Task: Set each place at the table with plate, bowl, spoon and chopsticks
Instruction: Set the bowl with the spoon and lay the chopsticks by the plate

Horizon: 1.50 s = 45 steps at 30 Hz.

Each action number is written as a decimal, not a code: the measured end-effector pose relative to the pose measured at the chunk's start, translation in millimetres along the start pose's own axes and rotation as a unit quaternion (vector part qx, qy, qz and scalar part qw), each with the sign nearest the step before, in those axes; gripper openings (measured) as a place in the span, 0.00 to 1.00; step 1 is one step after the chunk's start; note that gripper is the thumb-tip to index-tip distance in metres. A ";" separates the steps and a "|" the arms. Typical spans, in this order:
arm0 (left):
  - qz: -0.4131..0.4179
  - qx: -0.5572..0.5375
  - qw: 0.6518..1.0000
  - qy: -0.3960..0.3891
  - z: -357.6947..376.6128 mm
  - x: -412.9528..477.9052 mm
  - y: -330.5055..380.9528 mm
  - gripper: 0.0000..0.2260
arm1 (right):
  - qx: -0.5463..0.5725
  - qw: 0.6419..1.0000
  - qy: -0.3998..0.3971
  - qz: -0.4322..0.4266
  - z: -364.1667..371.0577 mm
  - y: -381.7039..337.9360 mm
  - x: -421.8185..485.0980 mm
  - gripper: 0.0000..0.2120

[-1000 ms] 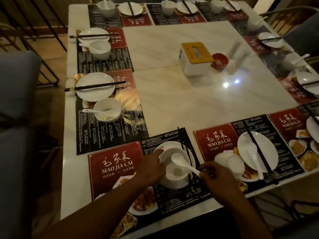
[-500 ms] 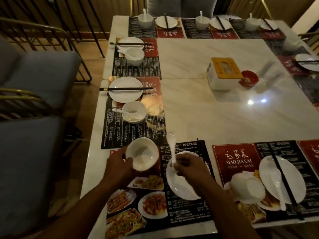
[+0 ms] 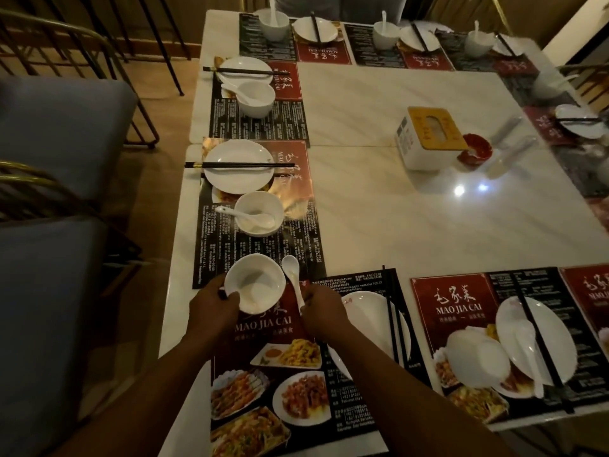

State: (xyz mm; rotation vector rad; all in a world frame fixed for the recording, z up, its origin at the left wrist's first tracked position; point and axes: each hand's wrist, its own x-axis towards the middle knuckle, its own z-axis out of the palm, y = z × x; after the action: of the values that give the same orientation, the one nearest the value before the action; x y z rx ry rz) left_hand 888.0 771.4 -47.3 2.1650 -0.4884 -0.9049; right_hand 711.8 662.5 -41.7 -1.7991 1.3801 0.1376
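Lower centre of frame: the left hand (image 3: 214,303) is grasping a white bowl (image 3: 255,283) by its near rim, thumb hooking over the edge, and the bowl is tilting toward the camera over the upper left corner of a printed mat (image 3: 270,328); whether its base is touching the mat cannot be told. The right hand (image 3: 324,316) is pinching the handle of a white spoon (image 3: 293,278), whose scoop is pointing up-frame just beside the bowl. In my judgement the bowl is being positioned apart from the plate so the spoon can be laid inside it, matching the finished setting (image 3: 258,212) at centre left, where a spoon is lying in its bowl and chopsticks are lying across its plate. The plate (image 3: 365,311) for this place is sitting on the mat right of the hands, partly hidden by the right wrist, with the chopsticks (image 3: 392,311) crossing its right edge. At lower right another place is awaiting attention: an overturned bowl (image 3: 474,357) is leaning on its plate. The table (image 3: 395,225) is pale marble, glossy and reflecting two lamps, ringed with mats; a tissue box (image 3: 428,136) and a red dish (image 3: 476,150) are standing at centre right. Grey cushioned chairs (image 3: 59,127) on thin metal frames are lining the left edge, over a tan floor; the lighting is dim
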 end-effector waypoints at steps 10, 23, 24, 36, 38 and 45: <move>0.021 -0.003 0.999 -0.046 -3.2 14.2 0.1 0.19 | 0.010 0.999 0.044 -0.016 11.2 0.1 -6.3 0.14; 0.342 0.083 0.936 -0.022 18.9 -48.3 18.2 0.07 | -0.052 0.977 0.198 0.057 -41.0 87.4 -52.8 0.05; 0.354 0.092 0.929 -0.055 31.3 -56.2 16.7 0.06 | -0.086 0.973 0.202 0.074 -45.8 103.3 -58.5 0.06; 0.045 0.144 0.980 -0.131 149.5 -103.3 10.0 0.14 | -0.172 0.977 0.125 0.007 -52.5 161.6 -62.8 0.13; 0.011 0.120 0.987 -0.105 155.8 -106.8 9.7 0.15 | -0.157 0.981 0.112 -0.004 -56.9 166.1 -61.3 0.12; -0.040 0.043 0.996 -0.071 155.0 -121.5 5.1 0.10 | -0.074 0.991 0.110 -0.027 -92.5 183.0 -56.1 0.06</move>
State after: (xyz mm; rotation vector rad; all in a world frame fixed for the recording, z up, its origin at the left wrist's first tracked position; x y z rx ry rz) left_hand 691.9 763.7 -64.0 2.2204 -0.5219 -1.1069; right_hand 501.1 635.8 -51.9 -2.0226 1.5050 0.0136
